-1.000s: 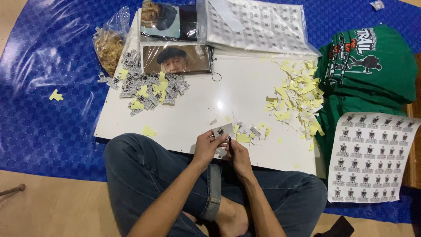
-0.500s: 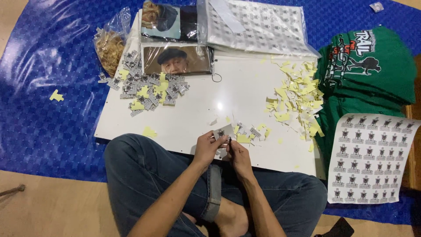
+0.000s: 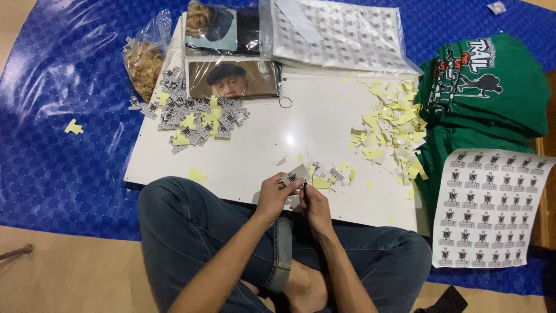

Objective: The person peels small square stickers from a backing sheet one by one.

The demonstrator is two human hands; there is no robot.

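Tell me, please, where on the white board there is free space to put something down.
The white board is bare in the middle, between the grey sticker pile and the yellow scraps, below the photo. It is crowded near the left hand and right hand, around the small sticker.

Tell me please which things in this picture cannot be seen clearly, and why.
- Sticker, head view: left hand covers part; its print is too small.
- Right hand, head view: the fingers curl inward, so what they pinch is hidden.
- Bag, head view: contents blurred by plastic glare.
- Dark object, head view: cut off by the bottom edge.
- Sheets, head view: cut off at top.
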